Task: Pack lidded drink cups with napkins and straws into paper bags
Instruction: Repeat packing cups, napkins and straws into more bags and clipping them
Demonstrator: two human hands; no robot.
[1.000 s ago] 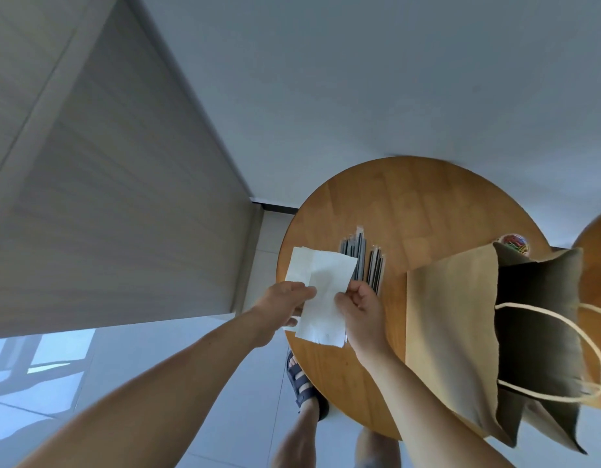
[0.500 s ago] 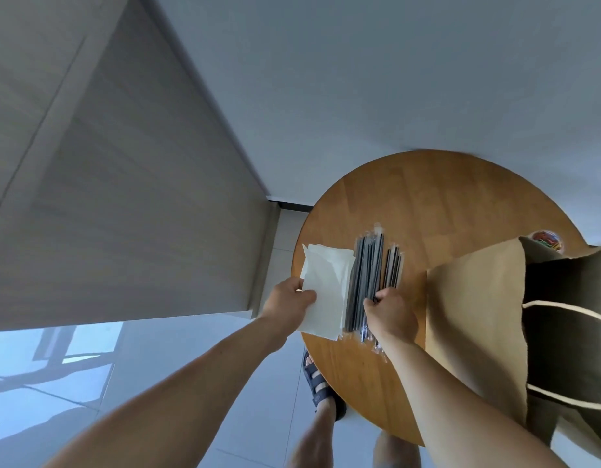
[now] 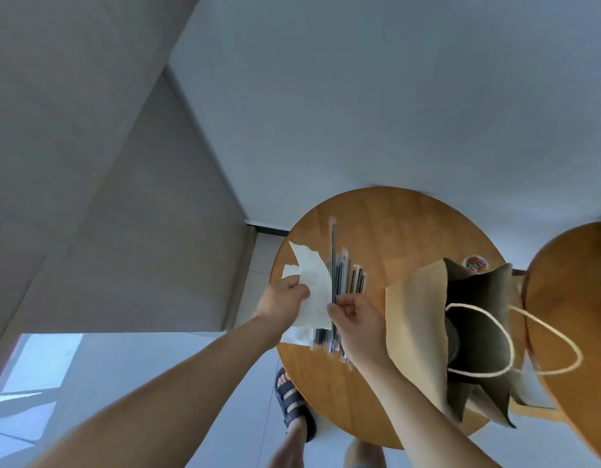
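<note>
My left hand [image 3: 283, 303] pinches a white napkin [image 3: 314, 288], lifted above the left edge of the round wooden table [image 3: 393, 228]. My right hand [image 3: 356, 320] pinches one wrapped dark straw [image 3: 333, 258], raised lengthwise out of the pile of wrapped straws [image 3: 351, 282] lying on the table. More white napkins [image 3: 297, 336] lie under my left hand. A brown paper bag [image 3: 417, 319] with cord handles stands open to the right of my right hand. Its inside is dark; a dark round shape [image 3: 451, 336] sits in it, and whether it is a cup lid is unclear.
A small round container with colourful contents [image 3: 475, 264] sits behind the bag. A second wooden table [image 3: 569, 298] is at the right edge. A wall and a grey panel rise behind and left. My sandalled foot [image 3: 294, 403] stands on the tiled floor below the table.
My right hand left the napkin, went to the straw pile and now lifts one straw from it. My left hand keeps the napkin, which has curled and tilted upward.
</note>
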